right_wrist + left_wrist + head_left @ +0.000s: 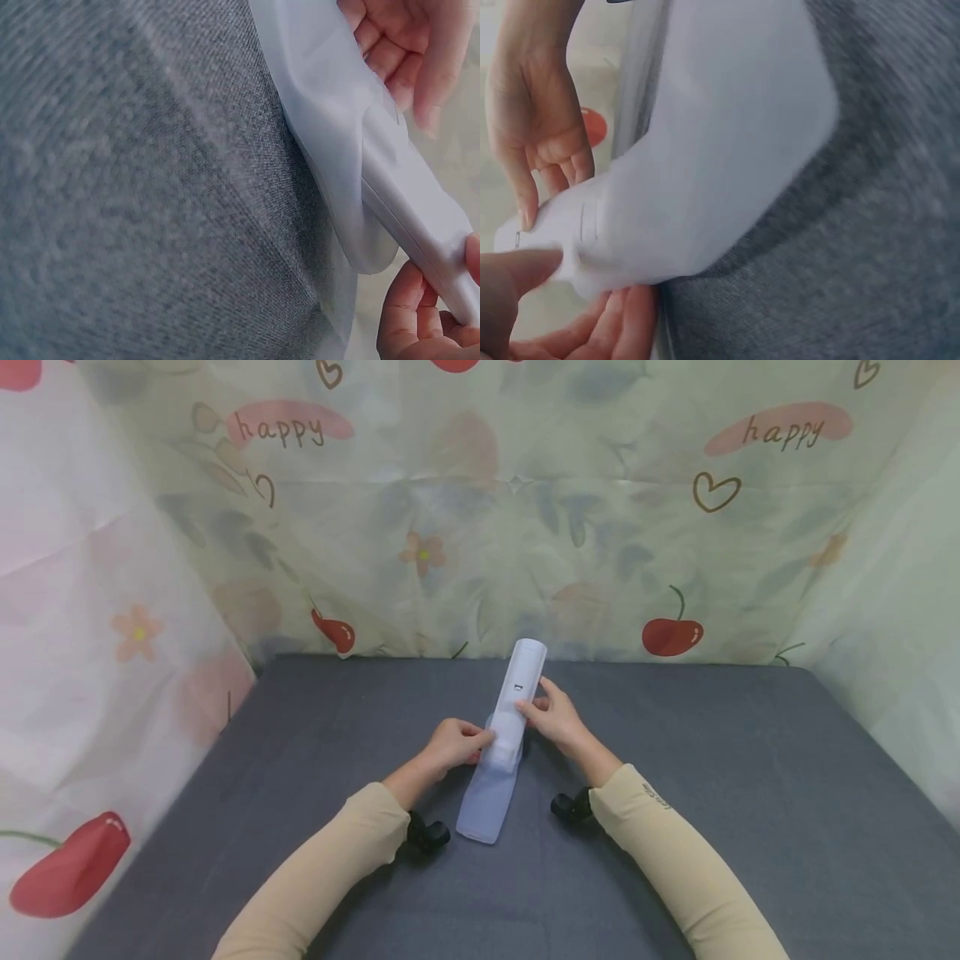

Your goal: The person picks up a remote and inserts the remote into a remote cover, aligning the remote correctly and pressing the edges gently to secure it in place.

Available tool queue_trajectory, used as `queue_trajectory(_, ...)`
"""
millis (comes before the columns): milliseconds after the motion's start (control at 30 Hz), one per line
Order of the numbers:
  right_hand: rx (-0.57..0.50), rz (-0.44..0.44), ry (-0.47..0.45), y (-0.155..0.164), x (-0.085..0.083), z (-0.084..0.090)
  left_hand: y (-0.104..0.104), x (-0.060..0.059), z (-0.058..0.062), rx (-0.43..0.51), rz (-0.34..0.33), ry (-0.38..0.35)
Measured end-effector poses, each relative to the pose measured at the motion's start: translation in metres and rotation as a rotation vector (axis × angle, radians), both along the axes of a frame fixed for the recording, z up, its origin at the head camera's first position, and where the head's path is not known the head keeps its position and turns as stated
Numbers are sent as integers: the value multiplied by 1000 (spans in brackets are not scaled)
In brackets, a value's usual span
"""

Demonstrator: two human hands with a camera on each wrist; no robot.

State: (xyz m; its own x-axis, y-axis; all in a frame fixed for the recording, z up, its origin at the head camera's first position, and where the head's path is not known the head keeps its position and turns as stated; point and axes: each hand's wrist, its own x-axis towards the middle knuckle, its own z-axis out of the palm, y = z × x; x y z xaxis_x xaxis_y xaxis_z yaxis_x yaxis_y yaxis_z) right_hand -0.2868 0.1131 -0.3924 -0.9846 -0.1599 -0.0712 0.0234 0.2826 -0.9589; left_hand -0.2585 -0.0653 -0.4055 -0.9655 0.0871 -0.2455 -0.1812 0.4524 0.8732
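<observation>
A long white remote control (pixel 528 665) is held tilted above the dark table, its lower end inside a translucent soft sleeve (pixel 486 806). The loose part of the sleeve hangs toward the near side, bent in the left wrist view. My left hand (pixel 453 743) pinches the sleeve's mouth where it overlaps the remote, thumb on top and fingers beneath. Higher up, my right hand (pixel 557 717) grips the remote by its side between thumb and fingers. In the right wrist view the remote's smooth side (pixel 420 202) shows, emerging from the sleeve.
A dark grey cloth covers the table (pixel 337 693). Behind it hangs a printed curtain (pixel 510 543) with cherries and hearts, and more curtain (pixel 150 552) stands along the left. Black wrist mounts (pixel 429 837) sit under both beige sleeve cuffs.
</observation>
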Motion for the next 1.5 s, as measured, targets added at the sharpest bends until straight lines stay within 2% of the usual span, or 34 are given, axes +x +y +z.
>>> queue_trajectory(333, -25, 43, 14, 4, -1, 0, 4, 3, 6, -45, -50, 10)
queue_trajectory(467, -11, 60, 51, 8, 2, 9, 5, 6, 11, 4, -67, 4)
queue_trajectory(633, 6, 77, 120, 11, 12, 28, 10, 11, 16, 122, -63, 1)
queue_trajectory(833, 18, 121, 147, 25, 30, 46, 11, 22, 30, 219, -76, 62)
queue_trajectory(1067, 124, 191, 141, 39, 51, 46, 7, 29, 44, 346, -57, 109)
queue_trajectory(1167, 144, 221, 116, 40, 57, 42, 8, 31, 46, 362, -54, 135)
queue_trajectory(1267, 124, 205, 99, 39, 61, 39, 9, 35, 47, 359, -67, 176)
queue_trajectory(1500, 99, 136, 175, 35, 68, 41, 13, 39, 50, 332, -115, 301)
